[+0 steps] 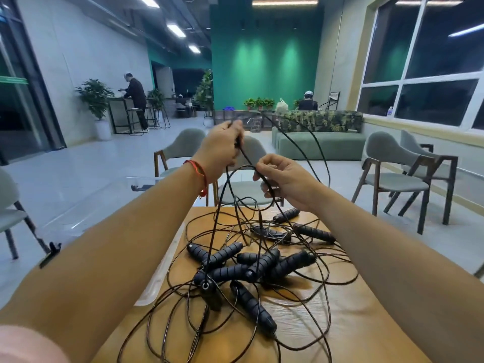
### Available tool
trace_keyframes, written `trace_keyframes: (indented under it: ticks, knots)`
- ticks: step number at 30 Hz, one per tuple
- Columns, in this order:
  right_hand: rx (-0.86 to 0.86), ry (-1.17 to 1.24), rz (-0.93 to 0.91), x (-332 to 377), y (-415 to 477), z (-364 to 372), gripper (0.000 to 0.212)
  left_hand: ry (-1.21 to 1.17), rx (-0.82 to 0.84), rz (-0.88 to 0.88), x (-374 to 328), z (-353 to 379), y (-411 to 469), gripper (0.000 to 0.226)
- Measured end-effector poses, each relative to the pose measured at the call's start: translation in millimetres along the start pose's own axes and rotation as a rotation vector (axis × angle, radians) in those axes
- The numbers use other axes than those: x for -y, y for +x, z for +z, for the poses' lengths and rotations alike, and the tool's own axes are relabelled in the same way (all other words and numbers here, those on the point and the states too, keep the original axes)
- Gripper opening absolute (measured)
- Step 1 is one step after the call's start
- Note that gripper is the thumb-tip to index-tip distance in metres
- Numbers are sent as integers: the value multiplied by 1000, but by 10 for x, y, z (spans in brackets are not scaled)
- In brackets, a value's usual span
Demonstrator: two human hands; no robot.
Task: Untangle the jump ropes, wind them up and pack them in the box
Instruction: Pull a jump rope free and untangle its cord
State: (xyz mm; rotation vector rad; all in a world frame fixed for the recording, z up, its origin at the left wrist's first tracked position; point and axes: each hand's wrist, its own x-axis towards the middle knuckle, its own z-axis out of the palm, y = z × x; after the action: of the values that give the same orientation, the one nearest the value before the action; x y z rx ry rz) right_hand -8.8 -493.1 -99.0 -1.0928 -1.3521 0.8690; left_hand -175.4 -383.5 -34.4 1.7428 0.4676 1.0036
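**Both hands up in the cords, tangle on the bench**

My left hand (222, 149) is raised at the centre of the frame, its fingers (237, 127) curled round a thin black cord (246, 156). A red string bracelet (197, 170) circles that wrist. Just lower right, my right hand (286, 179) pinches black cord between thumb and fingers. Strands drop from both hands to the tangled heap of black jump ropes with ribbed handles (248, 267). The heap lies in the lower middle on the light wooden bench (353, 326), with loops sprawling toward its edges.

The clear plastic box with black latches (102, 203) sits at the left beside the bench, partly hidden behind my left forearm.

Beyond the bench stands a grey-green padded chair with wooden legs (183, 148), and two more stand at the right. Further back are a green sofa (322, 146), a dark green wall (264, 61) lit from above, and large dark windows (432, 61) at upper right. At upper left a person in dark clothes (136, 96) stands at a high counter beside a potted plant (95, 100).
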Motion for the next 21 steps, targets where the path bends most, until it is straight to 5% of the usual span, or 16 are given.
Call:
trace_keyframes:
  ticks: [4, 8, 10, 13, 17, 19, 21]
  knots:
    - [167, -203, 127, -111, -125, -224, 16, -183, -332, 97, -117, -239, 112, 32]
    - [324, -641, 402, -52, -158, -272, 62, -124, -289, 35, -115, -260, 136, 35]
    - [253, -740, 333, 44, -78, -137, 57, -105, -224, 33, -92, -144, 114, 37]
    - [281, -474, 204, 163, 46, 84, 40, -114, -148, -19, -75, 42, 119, 38]
    - [469, -108, 291, 210, 104, 265, 63, 14, -249, 67, -67, 91, 155, 41]
    - [417, 40, 296, 269, 96, 359, 65, 253, -392, 142, -80, 1, 160, 42]
    - [259, 45, 245, 355, 129, 467, 51, 227, -418, 151, -86, -54, 99, 40]
